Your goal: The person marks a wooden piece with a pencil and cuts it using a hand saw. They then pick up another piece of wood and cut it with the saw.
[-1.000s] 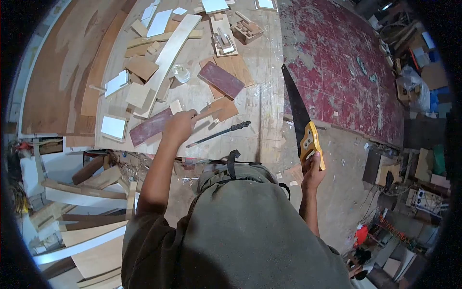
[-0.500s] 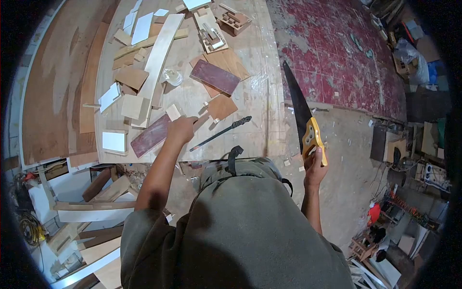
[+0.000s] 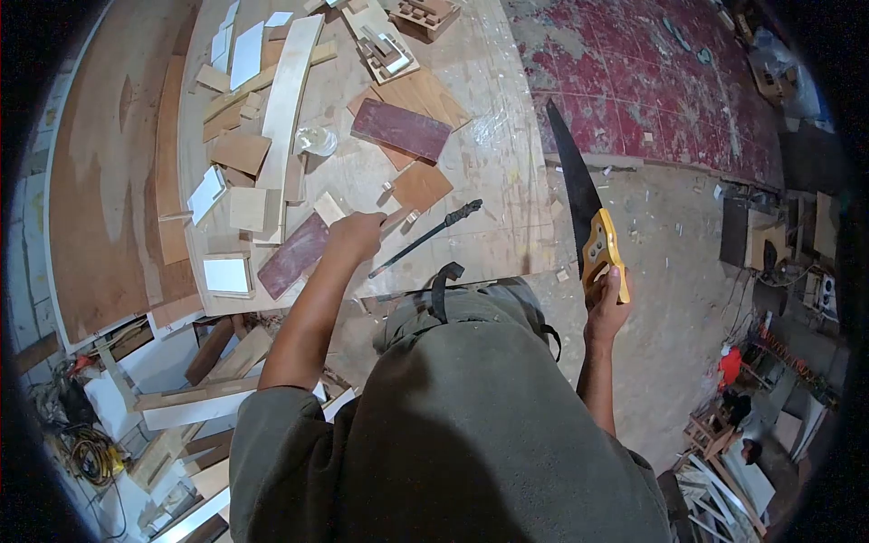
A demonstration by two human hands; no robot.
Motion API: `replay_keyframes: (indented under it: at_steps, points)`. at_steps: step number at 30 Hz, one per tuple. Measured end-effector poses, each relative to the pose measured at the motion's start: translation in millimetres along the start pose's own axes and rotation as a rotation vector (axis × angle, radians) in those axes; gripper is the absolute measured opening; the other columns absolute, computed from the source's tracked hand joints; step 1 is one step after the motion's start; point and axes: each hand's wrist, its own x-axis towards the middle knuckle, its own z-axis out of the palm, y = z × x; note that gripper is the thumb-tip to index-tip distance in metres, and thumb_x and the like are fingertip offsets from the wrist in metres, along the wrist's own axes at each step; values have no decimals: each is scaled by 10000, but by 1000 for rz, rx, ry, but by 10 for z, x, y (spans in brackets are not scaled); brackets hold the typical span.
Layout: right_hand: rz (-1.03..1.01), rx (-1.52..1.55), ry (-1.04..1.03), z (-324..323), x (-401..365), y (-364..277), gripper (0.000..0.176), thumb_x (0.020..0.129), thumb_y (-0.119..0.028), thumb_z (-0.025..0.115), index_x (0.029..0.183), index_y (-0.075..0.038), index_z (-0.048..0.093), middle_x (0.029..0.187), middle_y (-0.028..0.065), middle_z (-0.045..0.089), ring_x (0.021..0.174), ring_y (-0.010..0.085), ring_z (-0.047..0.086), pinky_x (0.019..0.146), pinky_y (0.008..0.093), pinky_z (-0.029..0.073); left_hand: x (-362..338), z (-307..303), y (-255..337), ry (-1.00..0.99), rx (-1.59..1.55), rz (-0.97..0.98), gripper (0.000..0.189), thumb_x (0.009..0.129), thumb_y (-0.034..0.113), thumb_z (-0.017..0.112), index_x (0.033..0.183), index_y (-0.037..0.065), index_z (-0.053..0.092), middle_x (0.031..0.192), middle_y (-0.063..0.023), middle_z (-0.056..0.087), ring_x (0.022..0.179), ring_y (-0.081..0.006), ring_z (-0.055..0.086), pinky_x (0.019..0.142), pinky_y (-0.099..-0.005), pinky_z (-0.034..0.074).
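Observation:
My right hand (image 3: 608,303) is closed around the yellow handle of a handsaw (image 3: 570,167), held beside the table with its dark blade pointing away from me. Over the table, my left hand (image 3: 355,237) is closed, and a thin wooden strip (image 3: 396,218) juts from its fingers. Just left of that hand lies a dark red board (image 3: 295,256), with a small pale wood block (image 3: 329,207) beyond it. A dark rod with a wrapped end (image 3: 425,238) lies to the right. Ahead sit a square brown wood piece (image 3: 423,187) and another dark red board (image 3: 400,129).
On the worktable (image 3: 498,217) are a long pale plank (image 3: 291,109), a clear jar (image 3: 317,141), white-faced offcuts (image 3: 226,275) and wooden assemblies (image 3: 385,52). Scrap wood (image 3: 195,398) is piled below left. Debris dots the concrete floor (image 3: 670,253) at right.
My left hand and the thin strip have shifted slightly right over the table. The saw stays in my right hand. The whole view has turned a little.

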Motion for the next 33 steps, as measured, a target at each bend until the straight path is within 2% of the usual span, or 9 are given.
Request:
replay_keyframes:
  at_steps: [10, 12, 15, 19, 21, 25, 27, 29, 33]
  points:
    - [60, -37, 68, -1, 7, 80, 266, 1030, -325, 578, 863, -125, 524, 635, -69, 423, 479, 18, 365, 431, 207, 271, 73, -161, 60, -3, 53, -52, 320, 910, 168, 551, 1203, 190, 680, 1066, -151, 734, 1005, -352, 709, 846, -497, 555]
    - [80, -24, 72, -17, 15, 72, 322, 1034, -341, 570, 1036, -26, 638, 690, -44, 497, 542, 43, 425, 481, 222, 323, 80, -180, 115, -3, 66, -62, 301, 920, 175, 542, 1186, 179, 684, 1060, -151, 736, 1006, -349, 711, 841, -494, 557]
    - [-3, -63, 97, 6, 69, 150, 267, 1032, -333, 573, 880, -116, 536, 626, -69, 413, 474, 18, 355, 429, 204, 268, 75, -223, 199, -36, 105, -60, 287, 938, 186, 518, 1161, 164, 698, 1071, -155, 736, 1004, -340, 716, 831, -488, 560]
    - [18, -64, 91, 9, 107, 150, 262, 1033, -335, 568, 910, -103, 557, 632, -69, 410, 477, 17, 354, 430, 202, 270, 123, -270, 274, -97, 144, -85, 319, 937, 195, 516, 1195, 216, 703, 1114, -140, 725, 1034, -347, 698, 859, -483, 547]
    - [61, -60, 58, -29, 136, 169, 332, 1037, -322, 564, 1091, -4, 643, 727, -40, 506, 596, 45, 431, 538, 222, 336, 157, -301, 314, -115, 162, -85, 318, 939, 190, 515, 1193, 214, 705, 1118, -136, 726, 1036, -344, 698, 863, -481, 548]
    - [86, -28, 41, 14, 209, 96, 326, 1037, -324, 565, 1083, -12, 645, 722, -41, 509, 588, 44, 431, 530, 222, 336, 199, -320, 376, -158, 174, -134, 324, 934, 177, 519, 1191, 213, 712, 1129, -128, 726, 1046, -330, 700, 873, -475, 550]
    - [44, -28, 47, 48, 284, 83, 262, 1034, -331, 566, 916, -98, 553, 648, -80, 413, 489, 4, 353, 427, 199, 268, 214, -319, 394, -164, 178, -151, 325, 932, 173, 521, 1190, 214, 714, 1133, -124, 726, 1049, -327, 700, 875, -473, 551]
    - [54, -24, 24, 15, 366, 115, 264, 1037, -329, 559, 897, -106, 542, 648, -80, 415, 490, 5, 355, 430, 197, 268, 220, -333, 408, -151, 169, -141, 291, 950, 207, 516, 1115, 141, 747, 1135, -141, 733, 1049, -307, 712, 866, -450, 562]
    - [101, -34, -21, -63, 550, 147, 269, 1043, -315, 555, 859, -121, 523, 649, -79, 422, 489, 9, 363, 438, 194, 276, 176, -469, 559, -166, 128, -177, 298, 954, 210, 509, 1132, 151, 740, 1149, -137, 729, 1064, -305, 707, 879, -449, 560]
